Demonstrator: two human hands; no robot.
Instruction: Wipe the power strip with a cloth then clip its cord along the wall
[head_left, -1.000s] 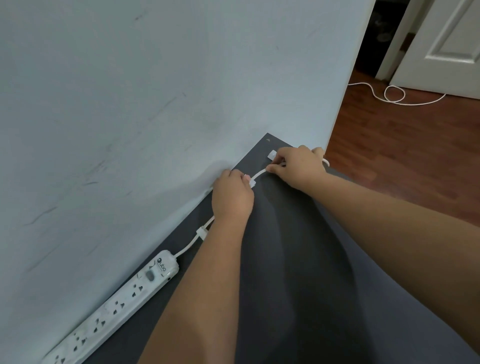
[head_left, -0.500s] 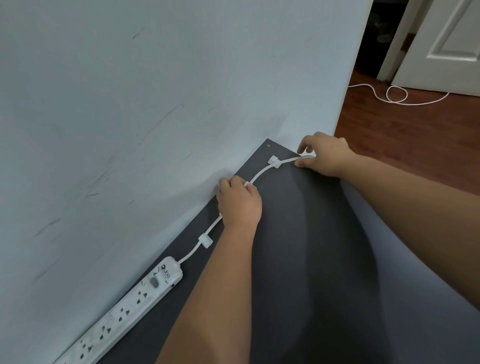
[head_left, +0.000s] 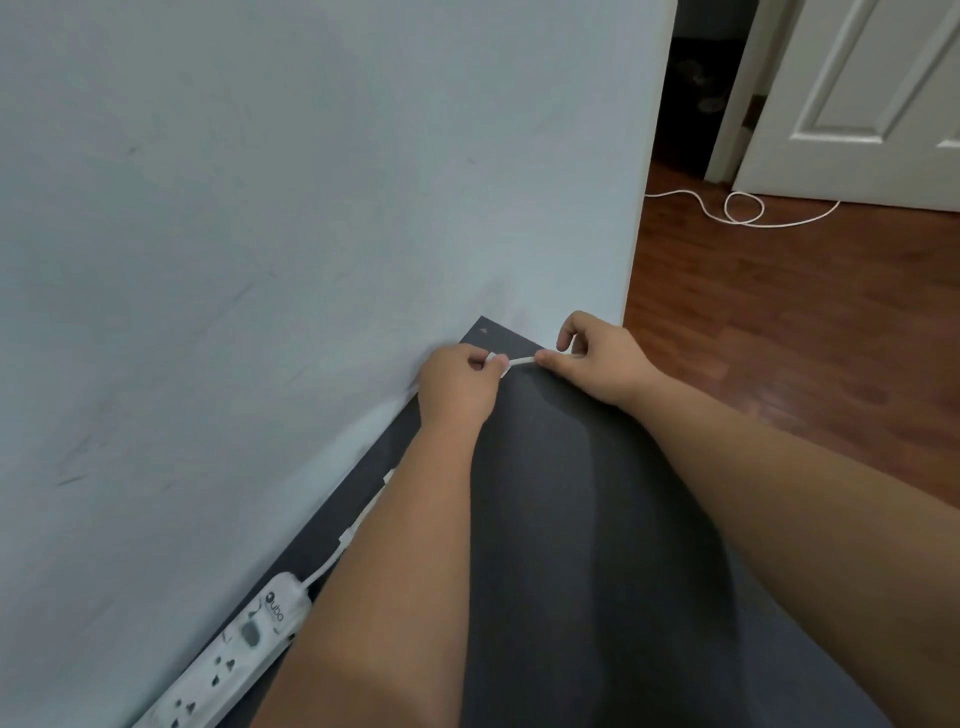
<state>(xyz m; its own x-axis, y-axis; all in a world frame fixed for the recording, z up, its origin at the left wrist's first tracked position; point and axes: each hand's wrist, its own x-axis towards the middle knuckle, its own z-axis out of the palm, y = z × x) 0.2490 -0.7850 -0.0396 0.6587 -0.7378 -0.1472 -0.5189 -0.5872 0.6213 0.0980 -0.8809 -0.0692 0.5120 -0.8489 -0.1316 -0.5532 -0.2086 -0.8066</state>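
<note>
A white power strip (head_left: 228, 657) lies on the dark grey mat (head_left: 582, 519) against the pale wall (head_left: 311, 208), at the lower left. Its white cord (head_left: 332, 558) runs up along the wall's base through a small white clip (head_left: 347, 534), then passes behind my left forearm. My left hand (head_left: 460, 387) pinches the cord at a white clip by the mat's far corner. My right hand (head_left: 597, 364) pinches the same cord just to the right; a short white stretch (head_left: 521, 360) shows between the two hands.
The wall ends at a corner (head_left: 636, 260) right of my hands. Beyond it lies a reddish wooden floor (head_left: 805, 338) with the cord's far part looped (head_left: 743, 208) near a white door (head_left: 857, 104) and a dark doorway (head_left: 691, 93).
My left hand has moved up along the cord to the far clip. My right hand has stayed near the mat's corner, and the cord between the hands is now short.
</note>
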